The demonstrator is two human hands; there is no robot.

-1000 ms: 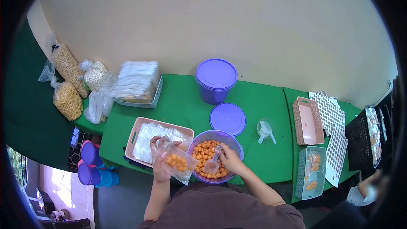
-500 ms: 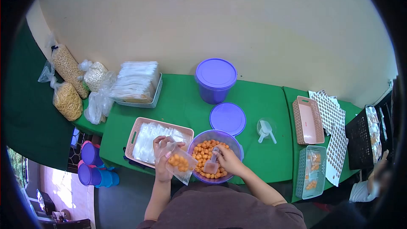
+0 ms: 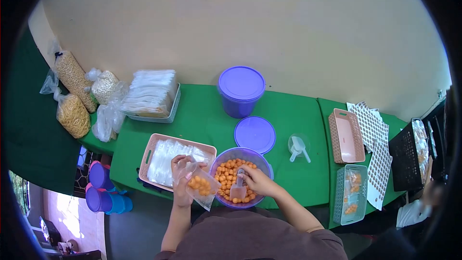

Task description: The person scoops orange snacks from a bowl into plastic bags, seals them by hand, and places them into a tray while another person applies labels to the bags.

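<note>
Pinching the handle of a clear scoop between fingers and thumb of the right hand, with its blade among orange balls in a purple tub at the near edge. Holding a clear bag, partly filled with similar balls, in the curled fingers of the left hand, just left of the tub. Surrounded on green cloth by a pink basket to the left, a purple lid just beyond the tub, a lidded purple bucket farther back, and white scoops to the right.
</note>
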